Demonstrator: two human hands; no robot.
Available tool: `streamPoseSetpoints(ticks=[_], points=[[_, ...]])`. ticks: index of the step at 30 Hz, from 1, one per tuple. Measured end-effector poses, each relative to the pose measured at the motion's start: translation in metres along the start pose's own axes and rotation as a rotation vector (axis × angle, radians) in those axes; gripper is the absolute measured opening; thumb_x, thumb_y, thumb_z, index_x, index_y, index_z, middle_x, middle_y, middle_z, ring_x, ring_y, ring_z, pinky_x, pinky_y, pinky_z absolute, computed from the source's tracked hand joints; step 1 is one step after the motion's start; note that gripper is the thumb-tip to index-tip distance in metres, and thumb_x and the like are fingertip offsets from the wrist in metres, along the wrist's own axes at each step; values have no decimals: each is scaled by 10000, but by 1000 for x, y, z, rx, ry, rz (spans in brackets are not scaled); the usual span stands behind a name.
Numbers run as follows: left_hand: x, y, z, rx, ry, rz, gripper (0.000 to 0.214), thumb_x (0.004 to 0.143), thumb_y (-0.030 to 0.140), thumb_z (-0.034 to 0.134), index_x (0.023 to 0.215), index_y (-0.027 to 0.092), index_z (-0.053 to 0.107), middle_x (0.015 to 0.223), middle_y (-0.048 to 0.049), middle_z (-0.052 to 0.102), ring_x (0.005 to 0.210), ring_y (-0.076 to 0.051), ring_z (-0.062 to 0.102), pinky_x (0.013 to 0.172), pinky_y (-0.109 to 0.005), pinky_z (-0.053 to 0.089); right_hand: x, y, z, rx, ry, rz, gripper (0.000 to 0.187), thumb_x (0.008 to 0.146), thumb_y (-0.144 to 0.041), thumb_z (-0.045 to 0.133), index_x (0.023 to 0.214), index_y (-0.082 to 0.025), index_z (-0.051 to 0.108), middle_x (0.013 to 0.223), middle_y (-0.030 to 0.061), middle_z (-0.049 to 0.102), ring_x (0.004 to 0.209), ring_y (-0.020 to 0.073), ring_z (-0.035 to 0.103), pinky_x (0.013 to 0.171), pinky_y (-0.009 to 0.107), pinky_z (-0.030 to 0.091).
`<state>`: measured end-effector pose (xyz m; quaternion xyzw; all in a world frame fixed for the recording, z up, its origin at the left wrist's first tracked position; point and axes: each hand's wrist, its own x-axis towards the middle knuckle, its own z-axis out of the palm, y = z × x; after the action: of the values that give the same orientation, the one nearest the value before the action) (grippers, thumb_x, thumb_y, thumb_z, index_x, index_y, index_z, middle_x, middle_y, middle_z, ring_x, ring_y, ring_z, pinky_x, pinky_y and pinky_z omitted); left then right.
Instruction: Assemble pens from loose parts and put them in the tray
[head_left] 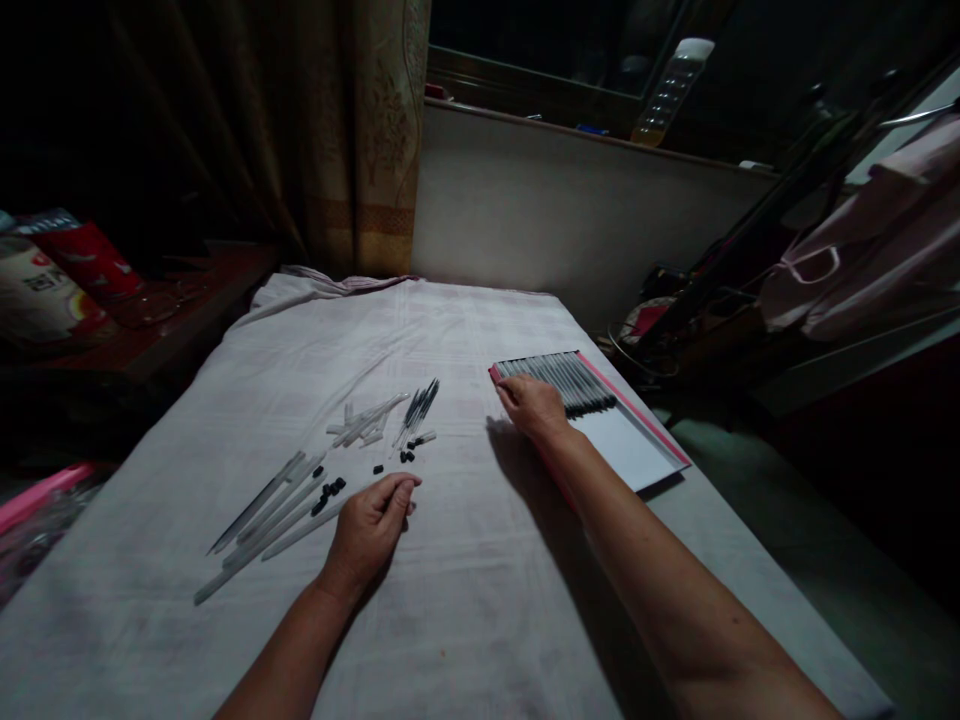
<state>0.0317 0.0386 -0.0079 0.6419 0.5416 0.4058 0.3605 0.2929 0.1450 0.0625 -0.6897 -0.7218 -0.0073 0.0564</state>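
My right hand (535, 405) is at the near left side of a shallow box (634, 455) with a white inside and red edges. Its fingers are closed, and whatever they grip is hidden. A row of pens with dark ends (562, 380) fills the far part of the box. Low on the sheet, my left hand (373, 520) is curled, thumb against forefinger; I cannot make out anything in it. Left of that hand lie long pale pen barrels (274, 515) and small black plugs (327, 493). Farther off are clear pen caps (367, 425) and thin dark-tipped refills (420, 408).
A pale checked cloth (450, 620) covers the work surface. Left stands a side table with a red container (86, 260). Behind are a curtain (360, 130) and a sill holding a plastic bottle (671, 92). Pink clothing (862, 230) hangs at right.
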Motion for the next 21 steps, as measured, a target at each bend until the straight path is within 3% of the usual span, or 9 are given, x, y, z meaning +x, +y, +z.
streamPoseSetpoints(ticks=[4, 8, 15, 21], points=[[0, 3, -4, 42, 54, 38, 352, 893, 469, 475, 730, 199, 631, 551, 23, 588, 487, -140, 611, 496, -222, 449, -10, -42, 16, 98, -99, -217, 302, 968, -286, 477, 1148, -256, 719, 1170, 70, 710, 1016, 201, 663, 824, 266, 469], [2, 8, -12, 107, 165, 70, 353, 886, 458, 462, 678, 208, 597, 502, 44, 528, 425, -116, 533, 471, -211, 414, -9, -71, 27, 146, -123, -342, 338, 973, -256, 460, 1224, -255, 686, 1230, 72, 681, 1055, 209, 652, 855, 288, 482], [7, 3, -31, 141, 361, 67, 320, 888, 435, 471, 691, 215, 595, 546, 25, 548, 522, -130, 551, 498, -207, 427, 15, -94, 27, 43, -145, -477, 346, 967, -254, 453, 1226, -285, 680, 1242, 82, 650, 1080, 241, 622, 810, 312, 491], [13, -10, -47, 132, 536, 28, 333, 913, 449, 465, 727, 205, 595, 514, 40, 481, 485, -116, 488, 473, -207, 401, 25, -115, 21, 33, -148, -512, 367, 983, -269, 434, 1294, -287, 629, 1255, 93, 627, 1084, 243, 600, 837, 334, 488]])
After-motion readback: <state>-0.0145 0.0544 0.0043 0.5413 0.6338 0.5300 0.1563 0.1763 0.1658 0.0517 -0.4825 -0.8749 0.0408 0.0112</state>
